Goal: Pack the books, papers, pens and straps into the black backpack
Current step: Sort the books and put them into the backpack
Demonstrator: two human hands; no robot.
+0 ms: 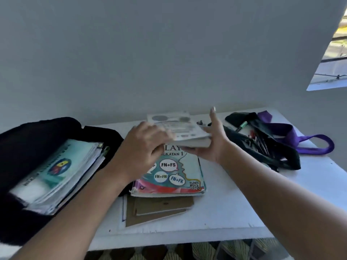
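The black backpack (pixel 22 212) lies open at the left of the white table, with a teal-covered book (pixel 62 166) and several papers inside it. Both hands hold a thick pale book (pixel 178 126) lifted above a colourful textbook (pixel 180 177). My left hand (pixel 144 145) grips the pale book's left edge, fingers curled. My right hand (pixel 210 145) supports it from below and at its right side, thumb pointing up. Brown notebooks (pixel 161 209) lie under the textbook. At the right, pens (pixel 259 141) lie among black straps (pixel 272 158) and a purple strap (pixel 304 145).
The white table (pixel 244 203) stands against a plain pale wall. Its front edge runs across the bottom, with patterned floor (pixel 206 250) below. A window opening (pixel 332 59) sits at the upper right.
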